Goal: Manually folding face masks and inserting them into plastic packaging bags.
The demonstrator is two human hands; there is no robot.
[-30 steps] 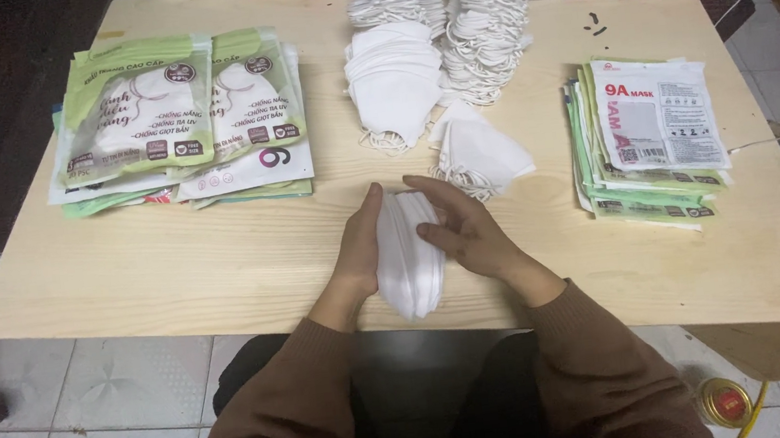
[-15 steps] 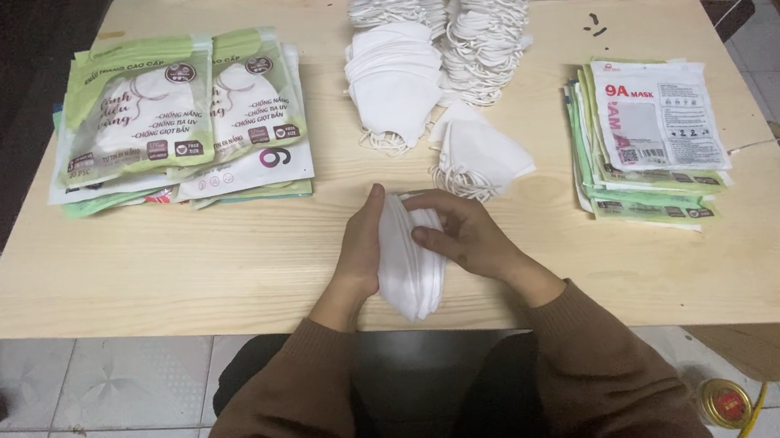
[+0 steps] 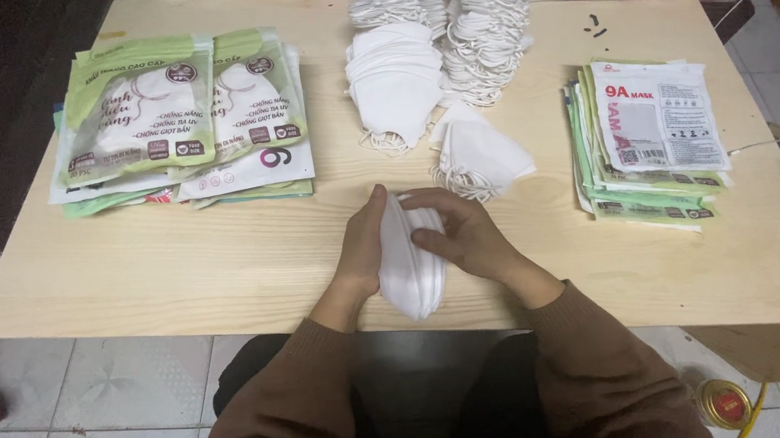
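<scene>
Both hands pressing stack of white masks (image 3: 407, 266) edge-on at near desk (image 3: 171, 273) edge, 6 o'clock. Left hand (image 3: 361, 244) gripping stack's left face; right hand (image 3: 460, 235) clasping right face, fingers curling over top. Few loose masks (image 3: 481, 155) lying just beyond, 1 o'clock. Filled green packets (image 3: 173, 116) piling at 10 o'clock; flat pouches (image 3: 650, 136) at 3 o'clock. Large white mask heap (image 3: 434, 48) sitting at 12 o'clock.

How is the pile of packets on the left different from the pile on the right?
The left pile of flat plastic packets is wider, two side by side, with green-topped fronts. The right pile of flat plastic packets is one narrower stack with a mostly white top packet. Both lie on the pale wooden table, untouched by either hand.
</scene>
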